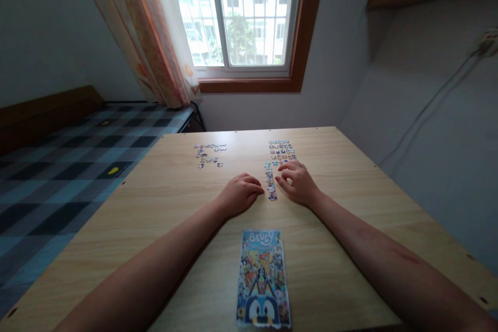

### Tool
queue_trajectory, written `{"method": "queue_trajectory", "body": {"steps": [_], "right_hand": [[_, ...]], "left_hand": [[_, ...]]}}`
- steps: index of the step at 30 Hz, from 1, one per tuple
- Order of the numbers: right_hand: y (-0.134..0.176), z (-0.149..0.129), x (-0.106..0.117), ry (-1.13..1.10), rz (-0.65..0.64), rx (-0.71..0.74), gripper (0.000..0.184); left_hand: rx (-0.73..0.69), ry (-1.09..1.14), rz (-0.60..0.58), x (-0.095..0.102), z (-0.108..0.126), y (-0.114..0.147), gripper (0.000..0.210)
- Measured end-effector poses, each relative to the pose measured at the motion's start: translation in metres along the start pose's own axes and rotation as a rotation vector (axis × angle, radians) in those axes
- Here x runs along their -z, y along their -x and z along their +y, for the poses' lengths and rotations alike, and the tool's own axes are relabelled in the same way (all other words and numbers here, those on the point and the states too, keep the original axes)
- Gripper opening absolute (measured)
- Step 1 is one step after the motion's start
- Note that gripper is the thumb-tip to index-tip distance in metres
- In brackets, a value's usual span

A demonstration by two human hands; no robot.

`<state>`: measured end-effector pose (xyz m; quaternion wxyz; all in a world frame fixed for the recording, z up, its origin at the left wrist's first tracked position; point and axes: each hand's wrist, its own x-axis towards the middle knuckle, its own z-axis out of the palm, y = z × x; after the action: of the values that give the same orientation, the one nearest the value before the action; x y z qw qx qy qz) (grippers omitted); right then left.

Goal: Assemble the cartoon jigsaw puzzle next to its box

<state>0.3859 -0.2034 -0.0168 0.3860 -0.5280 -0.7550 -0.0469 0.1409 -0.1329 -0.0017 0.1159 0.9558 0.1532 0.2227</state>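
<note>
A narrow upright strip of joined jigsaw pieces lies on the wooden table between my two hands. My left hand rests just left of the strip, its fingertips drawn together close to the edge; whether anything small is between them is hidden. On the other side, my right hand is beside the upper part of the strip, with thumb and curled fingers apart and no piece visible in the gap. A loose jigsaw piece lies near its fingertips. Nearer me is a printed Bluey picture sheet with a dog's face along the bottom.
Rows of loose jigsaw pieces lie beyond my right hand. Another scattered group of pieces is at the far left of the table. A bed with a checked cover adjoins the left side; a window faces me.
</note>
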Motion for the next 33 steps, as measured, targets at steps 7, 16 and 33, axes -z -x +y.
{"method": "queue_trajectory", "body": {"steps": [7, 16, 33], "right_hand": [[0.0014, 0.0001, -0.0025, 0.029, -0.016, 0.013, 0.023], [0.0030, -0.0017, -0.0040, 0.037, -0.040, 0.012, 0.021], [0.0077, -0.0039, -0.0028, 0.025, -0.026, 0.027, 0.018]], "left_hand": [[0.021, 0.011, -0.002, 0.0018, 0.0049, 0.0005, 0.024], [0.035, 0.009, -0.009, 0.0016, 0.0045, 0.0028, 0.027], [0.058, 0.039, 0.006, -0.0016, 0.0040, 0.0056, 0.023]]}}
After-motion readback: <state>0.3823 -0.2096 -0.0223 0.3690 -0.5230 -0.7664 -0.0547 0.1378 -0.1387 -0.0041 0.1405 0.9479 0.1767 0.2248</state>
